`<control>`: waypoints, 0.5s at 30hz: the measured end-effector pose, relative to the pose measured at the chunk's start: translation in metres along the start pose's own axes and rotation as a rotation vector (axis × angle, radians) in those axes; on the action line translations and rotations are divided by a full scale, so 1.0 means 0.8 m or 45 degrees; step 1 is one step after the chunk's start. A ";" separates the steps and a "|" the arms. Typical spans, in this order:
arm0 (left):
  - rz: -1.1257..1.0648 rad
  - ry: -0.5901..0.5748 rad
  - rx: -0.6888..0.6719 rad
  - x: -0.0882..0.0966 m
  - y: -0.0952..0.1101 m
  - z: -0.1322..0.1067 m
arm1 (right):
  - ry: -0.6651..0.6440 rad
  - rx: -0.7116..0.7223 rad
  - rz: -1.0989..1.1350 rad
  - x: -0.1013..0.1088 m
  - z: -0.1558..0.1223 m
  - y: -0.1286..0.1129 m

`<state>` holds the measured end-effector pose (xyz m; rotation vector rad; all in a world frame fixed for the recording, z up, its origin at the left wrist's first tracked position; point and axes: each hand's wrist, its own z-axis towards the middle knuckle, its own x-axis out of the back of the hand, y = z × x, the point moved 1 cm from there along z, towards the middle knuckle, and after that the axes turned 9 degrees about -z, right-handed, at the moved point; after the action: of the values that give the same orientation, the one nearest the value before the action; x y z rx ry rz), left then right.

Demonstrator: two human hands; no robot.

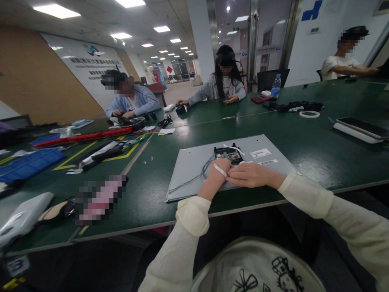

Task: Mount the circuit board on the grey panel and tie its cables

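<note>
Fingers [238,173] of the right hand [255,174] lie together, pointing to 9 o'clock and meeting the left hand [223,167]; the left hand's own fingers are largely hidden, and whether either set is clamped on anything cannot be told. A white band [220,170] crosses the left hand. Both hands are over the near part of the grey panel [191,162], which lies flat on the counter [313,146]. Taking the hands as the dial's centre, a circuit board [226,155] in a black frame [235,145] sits at 12 o'clock; a grey cable [190,181] trails toward 9 o'clock. Good handling would probably call for steady wrists, light fingertip pressure beside the exposed board, and slack in the cable so that nothing tugs. Labels: an upper label [260,153] at 2 o'clock and a lower label [269,162] nearer 3 bear printing too small to read. At 1 o'clock, a bottle [276,87] carries illegible blue wording; at 10 o'clock, a wall sign [97,63] shows a logo above characters too blurred to transcribe.
</note>
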<state>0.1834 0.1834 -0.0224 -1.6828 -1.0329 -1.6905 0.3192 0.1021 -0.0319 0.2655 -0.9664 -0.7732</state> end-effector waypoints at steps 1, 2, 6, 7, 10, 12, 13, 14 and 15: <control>0.016 0.008 -0.025 0.001 0.000 -0.001 | 0.023 -0.009 0.005 0.000 0.000 0.000; 0.033 0.015 -0.052 0.001 0.001 -0.003 | 0.047 -0.019 0.011 0.001 -0.001 0.000; 0.037 0.042 -0.078 0.003 0.000 -0.012 | 0.143 -0.079 0.058 0.005 -0.002 0.003; 0.032 0.055 -0.089 0.003 -0.001 -0.015 | 0.158 -0.115 0.073 0.006 -0.004 0.005; 0.013 0.120 -0.102 0.004 -0.001 -0.022 | 0.197 -0.312 0.095 0.008 -0.010 0.014; 0.001 0.160 -0.076 0.004 0.000 -0.024 | 0.227 -0.485 0.087 0.007 -0.017 0.022; 0.000 0.172 -0.060 0.004 0.001 -0.025 | 0.242 -0.575 0.076 0.007 -0.021 0.026; 0.006 0.178 -0.044 0.004 0.002 -0.025 | 0.258 -0.663 0.061 0.006 -0.024 0.030; 0.016 0.181 -0.035 0.003 0.003 -0.025 | 0.276 -0.744 0.046 0.005 -0.028 0.033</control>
<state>0.1737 0.1663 -0.0179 -1.5574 -0.9349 -1.7955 0.3511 0.1155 -0.0277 -0.1746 -0.5089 -0.9369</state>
